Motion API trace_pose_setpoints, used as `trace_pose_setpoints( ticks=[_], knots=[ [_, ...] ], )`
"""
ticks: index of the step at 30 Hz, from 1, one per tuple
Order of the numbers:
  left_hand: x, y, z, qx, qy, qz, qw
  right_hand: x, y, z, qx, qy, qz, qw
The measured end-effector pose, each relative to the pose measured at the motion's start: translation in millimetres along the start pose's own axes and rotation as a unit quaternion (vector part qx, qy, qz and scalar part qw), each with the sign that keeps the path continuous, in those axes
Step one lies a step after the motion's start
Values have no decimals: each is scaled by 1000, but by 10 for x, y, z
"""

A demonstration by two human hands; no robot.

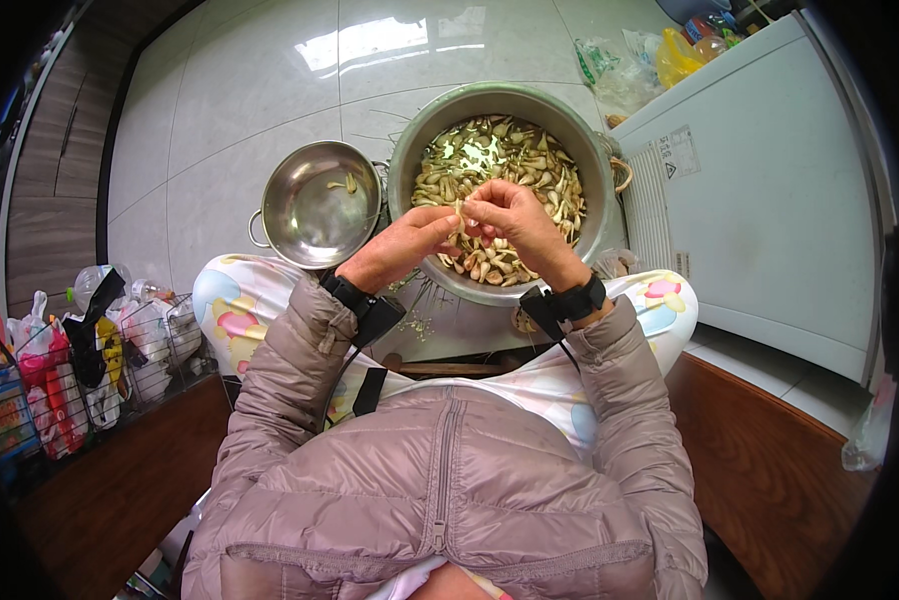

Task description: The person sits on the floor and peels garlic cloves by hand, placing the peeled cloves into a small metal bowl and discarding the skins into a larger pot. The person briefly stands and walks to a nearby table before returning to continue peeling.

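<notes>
Over a large metal tub (596, 161) of water and many small bulbs, garlic-like with stems (566, 191), both hands meet near the tub's near left part. My left hand (419, 236) grips a small pale bulb (461, 214) between thumb and fingers. The fingertips of my right hand (506, 217) pinch at the same bulb from the right; whether they hold a loose bit of skin is too small to tell. To the left of the tub stands a shiny steel two-handled pan (318, 210) with a few pale peeled bulbs (350, 184) in it.
A white appliance (764, 195) stands close on the right, with plastic bags (629, 67) beyond the tub. Wire baskets (149, 352) of bags and bottles are at the left. Thin stems and roots (419, 322) lie on the floor by the tub's near edge.
</notes>
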State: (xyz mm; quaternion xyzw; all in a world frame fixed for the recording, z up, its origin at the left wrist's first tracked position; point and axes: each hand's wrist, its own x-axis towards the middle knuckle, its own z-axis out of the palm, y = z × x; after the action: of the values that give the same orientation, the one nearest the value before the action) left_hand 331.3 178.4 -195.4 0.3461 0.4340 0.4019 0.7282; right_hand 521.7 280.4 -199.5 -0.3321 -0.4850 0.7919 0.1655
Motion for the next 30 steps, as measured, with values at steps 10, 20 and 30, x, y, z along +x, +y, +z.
trace_pose_setpoints(
  ticks=[10,20,30],
  knots=[
    [-4,3,-10,57,14,9,998,-51,-39,46,-38,18,-8,999],
    [19,11,-3,36,39,15,998,-47,-69,45,16,36,3,999],
    [56,-97,51,-18,130,53,990,-42,-16,79,-19,10,0,1000]
  ],
)
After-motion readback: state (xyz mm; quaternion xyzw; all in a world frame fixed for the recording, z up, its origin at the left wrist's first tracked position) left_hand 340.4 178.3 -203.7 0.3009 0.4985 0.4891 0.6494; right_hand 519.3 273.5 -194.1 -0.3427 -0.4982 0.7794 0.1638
